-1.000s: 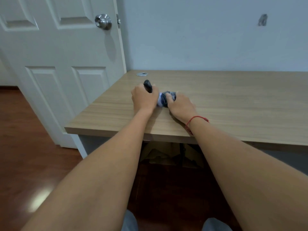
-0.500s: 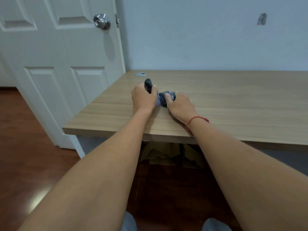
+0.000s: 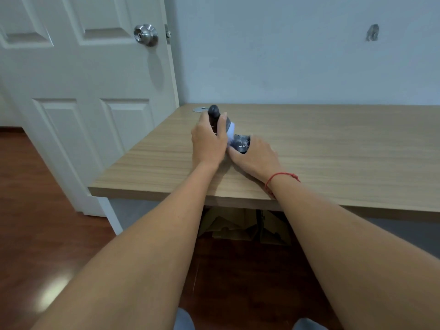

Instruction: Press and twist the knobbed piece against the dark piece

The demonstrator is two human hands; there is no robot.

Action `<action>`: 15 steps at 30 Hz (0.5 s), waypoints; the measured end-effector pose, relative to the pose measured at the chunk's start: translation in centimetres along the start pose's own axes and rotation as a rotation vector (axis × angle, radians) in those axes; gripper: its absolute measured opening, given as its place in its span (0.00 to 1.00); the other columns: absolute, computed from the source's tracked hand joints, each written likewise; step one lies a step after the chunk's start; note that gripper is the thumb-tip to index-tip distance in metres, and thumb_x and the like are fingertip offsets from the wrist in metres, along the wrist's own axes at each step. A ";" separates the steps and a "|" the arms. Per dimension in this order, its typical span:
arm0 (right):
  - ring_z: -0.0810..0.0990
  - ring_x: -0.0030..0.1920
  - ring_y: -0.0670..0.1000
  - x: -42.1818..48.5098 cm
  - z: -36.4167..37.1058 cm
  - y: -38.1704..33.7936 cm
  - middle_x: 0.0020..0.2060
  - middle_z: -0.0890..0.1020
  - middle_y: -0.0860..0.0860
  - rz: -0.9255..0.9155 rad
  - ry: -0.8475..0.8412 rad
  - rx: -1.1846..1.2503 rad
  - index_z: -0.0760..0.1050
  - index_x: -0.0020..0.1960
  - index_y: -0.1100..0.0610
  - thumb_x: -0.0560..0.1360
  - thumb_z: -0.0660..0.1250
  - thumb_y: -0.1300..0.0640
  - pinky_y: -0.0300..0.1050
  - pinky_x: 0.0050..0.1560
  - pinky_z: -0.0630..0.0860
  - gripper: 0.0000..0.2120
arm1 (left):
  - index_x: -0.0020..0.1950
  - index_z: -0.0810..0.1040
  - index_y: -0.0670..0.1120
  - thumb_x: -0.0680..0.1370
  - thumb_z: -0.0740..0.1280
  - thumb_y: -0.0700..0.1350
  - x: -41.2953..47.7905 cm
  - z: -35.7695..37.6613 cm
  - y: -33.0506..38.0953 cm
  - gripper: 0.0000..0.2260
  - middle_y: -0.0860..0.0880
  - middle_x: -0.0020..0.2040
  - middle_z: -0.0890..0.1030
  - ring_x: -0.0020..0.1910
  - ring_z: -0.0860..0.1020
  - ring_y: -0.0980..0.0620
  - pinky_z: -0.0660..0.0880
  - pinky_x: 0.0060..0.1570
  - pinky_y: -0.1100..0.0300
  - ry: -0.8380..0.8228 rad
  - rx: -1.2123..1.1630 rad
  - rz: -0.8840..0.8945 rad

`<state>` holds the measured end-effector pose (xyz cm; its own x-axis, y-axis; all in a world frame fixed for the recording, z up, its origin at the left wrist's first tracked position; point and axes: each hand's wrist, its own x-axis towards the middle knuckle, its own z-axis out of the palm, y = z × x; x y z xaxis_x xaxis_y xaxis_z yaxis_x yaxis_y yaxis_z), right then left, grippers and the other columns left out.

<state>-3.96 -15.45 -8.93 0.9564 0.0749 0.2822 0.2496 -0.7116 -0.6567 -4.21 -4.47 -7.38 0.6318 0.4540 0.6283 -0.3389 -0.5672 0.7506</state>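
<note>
A person's left hand [image 3: 209,141] is gripping a dark handled tool [image 3: 213,113], its long axis rising toward the bench's [image 3: 333,148] far-left corner, while the right hand [image 3: 256,156] is curling around a dark printed object [image 3: 241,143] lying just right of it; a white piece [image 3: 230,133] is sitting between them.

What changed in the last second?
The left hand has lifted and tipped up the dark handle it grips, baring a white part where it meets the dark round piece. The right hand still holds that piece on the table; nothing was let go.
</note>
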 end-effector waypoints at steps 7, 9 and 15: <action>0.78 0.52 0.58 -0.6 -0.6 -0.5 0.49 0.80 0.56 0.024 0.037 0.046 0.75 0.52 0.59 0.60 0.63 0.37 0.54 0.53 0.77 0.31 | 0.52 0.76 0.39 0.79 0.63 0.50 0.1 0.1 -0.8 0.13 0.40 0.51 0.82 0.51 0.79 0.40 0.70 0.44 0.55 -0.061 0.278 -0.090; 0.75 0.55 0.57 -0.6 -0.7 -0.4 0.51 0.79 0.57 0.032 0.037 0.035 0.75 0.53 0.59 0.61 0.63 0.37 0.55 0.56 0.76 0.31 | 0.50 0.76 0.39 0.79 0.62 0.49 -0.1 0.0 -0.2 0.13 0.41 0.48 0.82 0.49 0.79 0.43 0.69 0.42 0.58 -0.006 0.185 -0.046; 0.76 0.56 0.56 -0.1 -0.6 0.0 0.55 0.79 0.55 -0.014 -0.009 -0.038 0.75 0.58 0.58 0.66 0.72 0.39 0.51 0.57 0.75 0.29 | 0.48 0.76 0.38 0.78 0.64 0.47 0.0 0.0 -0.2 0.12 0.40 0.47 0.81 0.47 0.78 0.43 0.74 0.47 0.54 -0.054 0.078 0.023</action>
<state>-4.19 -15.92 -8.57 0.9543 0.0911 0.2847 0.2570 -0.7364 -0.6258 -4.14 -4.38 -7.54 0.6615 0.4038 0.6319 -0.2998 -0.6300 0.7164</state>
